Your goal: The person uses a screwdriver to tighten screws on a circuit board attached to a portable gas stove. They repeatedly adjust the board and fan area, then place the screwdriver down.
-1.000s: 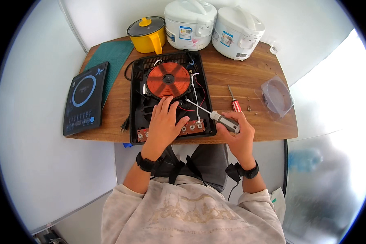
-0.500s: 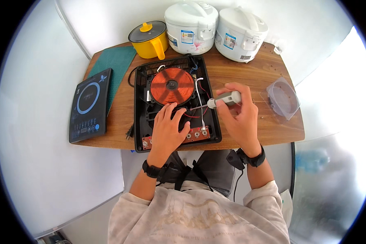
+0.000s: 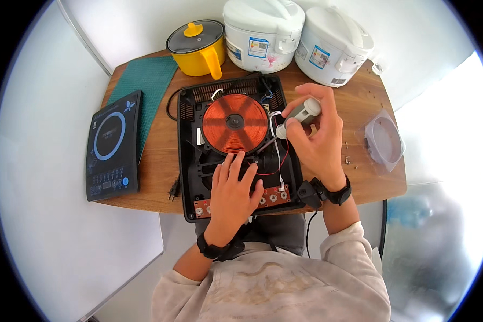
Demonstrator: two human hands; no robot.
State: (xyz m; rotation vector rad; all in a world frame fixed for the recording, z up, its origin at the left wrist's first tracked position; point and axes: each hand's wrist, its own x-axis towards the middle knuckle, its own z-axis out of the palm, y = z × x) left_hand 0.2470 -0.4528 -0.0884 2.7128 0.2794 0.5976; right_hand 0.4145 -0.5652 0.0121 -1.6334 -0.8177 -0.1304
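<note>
Opened up, but the insides sit in place

I have the right hand (image 3: 323, 142) clamped round the grey handle of a screwdriver (image 3: 304, 114), its shaft slanting down to the lower right edge of a copper-coloured coil (image 3: 220, 129). Whether the tip sits in a screw head, I cannot tell. My left hand (image 3: 233, 189) lies palm down with its fingers loosely apart, fingertips by the coil's lower edge, gripping nothing that I can see.

The coil lies flat in the far half of a black housing (image 3: 187, 182), which sits at the near edge of the worktop (image 3: 357, 107). I judge the opening-up done: the housing has no cover on, and a dark panel (image 3: 111, 140) lies apart to the left, partly over a green mat (image 3: 139, 80). Not undone, as far as I can see: the coil looks seated, and a white cable (image 3: 278, 166) runs to the reddish control board (image 3: 268, 200). Loose screws (image 3: 348, 160) lie right of the right hand, near a clear plastic tray (image 3: 381, 156).

For markings, the panel carries a blue ring and rows of small icons. Behind, two white rice cookers (image 3: 252, 27) bear blue-edged labels (image 3: 258, 47) with a square code; I leave their fine print unread.
</note>
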